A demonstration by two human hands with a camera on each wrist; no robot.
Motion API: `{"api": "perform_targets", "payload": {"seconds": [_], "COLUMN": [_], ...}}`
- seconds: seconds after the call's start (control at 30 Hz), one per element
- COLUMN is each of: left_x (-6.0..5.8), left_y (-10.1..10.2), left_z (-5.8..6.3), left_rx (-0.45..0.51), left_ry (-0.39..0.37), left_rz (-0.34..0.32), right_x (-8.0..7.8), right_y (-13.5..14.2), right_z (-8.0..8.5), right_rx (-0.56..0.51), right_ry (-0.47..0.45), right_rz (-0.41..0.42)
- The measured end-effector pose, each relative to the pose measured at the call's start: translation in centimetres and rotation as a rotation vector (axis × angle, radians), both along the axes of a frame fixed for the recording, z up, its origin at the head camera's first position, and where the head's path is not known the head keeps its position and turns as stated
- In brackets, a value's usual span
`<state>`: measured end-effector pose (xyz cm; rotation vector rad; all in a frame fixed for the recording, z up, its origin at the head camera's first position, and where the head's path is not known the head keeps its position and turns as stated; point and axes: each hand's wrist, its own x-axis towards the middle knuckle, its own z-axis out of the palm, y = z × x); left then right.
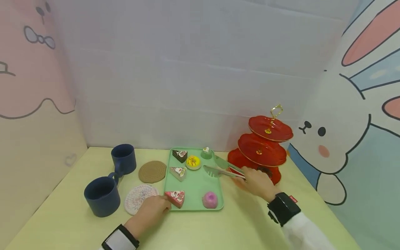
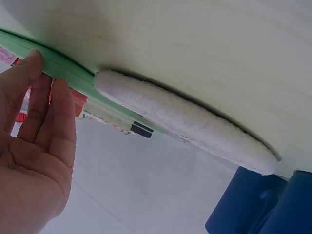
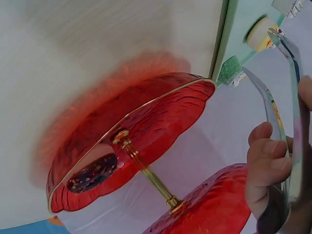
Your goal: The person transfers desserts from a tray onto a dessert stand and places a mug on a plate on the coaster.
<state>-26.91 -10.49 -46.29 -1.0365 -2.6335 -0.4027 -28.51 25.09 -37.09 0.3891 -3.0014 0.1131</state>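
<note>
My right hand [image 1: 257, 182] grips a pair of metal serving tongs [image 1: 231, 174]. The tongs' tips are spread over the right side of the green tray [image 1: 200, 180], with nothing between them. Close by lie a small green dome-shaped cake [image 1: 206, 153] and a yellow doughnut [image 1: 193, 162]. My left hand [image 1: 153, 208] holds the tray's left rim near the front corner, thumb and fingertips at the edge in the left wrist view. Just beside those fingers is a pink cake slice [image 1: 176, 198]. A dark slice [image 1: 180, 155], a pale slice [image 1: 178, 173] and a purple round cake [image 1: 210, 200] also sit on the tray.
A red three-tier stand [image 1: 261, 149] rises behind my right hand, a dark sprinkled doughnut [image 3: 92, 174] on its bottom plate. To the left are two blue mugs [image 1: 102, 198], a tan woven coaster [image 1: 152, 171] and a pale speckled coaster [image 1: 140, 198]. A white wall closes the back.
</note>
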Motion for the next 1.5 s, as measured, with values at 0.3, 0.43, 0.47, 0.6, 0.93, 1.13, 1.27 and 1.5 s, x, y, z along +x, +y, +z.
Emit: {"api": "perform_targets", "payload": {"seconds": [0.3, 0.43, 0.47, 0.6, 0.93, 1.13, 1.27, 1.5], "left_x": [0.1, 0.1, 0.1, 0.1, 0.0, 0.1, 0.0, 0.1], "left_y": [0.3, 0.2, 0.1, 0.2, 0.2, 0.3, 0.3, 0.3], "left_z": [-0.1, 0.1, 0.2, 0.3, 0.1, 0.1, 0.0, 0.4], "left_rx": [-0.001, -0.012, -0.014, -0.01, -0.003, 0.014, 0.011, -0.01], "left_ry": [-0.025, -0.017, -0.017, -0.013, 0.003, 0.003, -0.01, -0.073], "left_rz": [0.013, 0.016, 0.016, 0.011, 0.001, 0.004, 0.014, 0.024], "right_x": [-2.9, -4.0, -4.3, -5.0, -6.1, -6.3, -6.3, -6.3], "right_y": [-2.6, -3.5, -3.6, -3.9, -4.4, -4.8, -5.0, -5.1], "right_z": [-1.0, -1.4, -1.5, -1.9, -2.6, -2.7, -2.6, -2.9], "right_rx": [-0.013, -0.019, -0.015, -0.013, -0.045, -0.046, -0.031, -0.013], "right_ry": [0.012, 0.031, 0.035, 0.024, -0.076, -0.088, -0.082, -0.058], "right_rz": [0.029, 0.047, 0.048, 0.044, 0.016, 0.029, 0.03, 0.039]}}
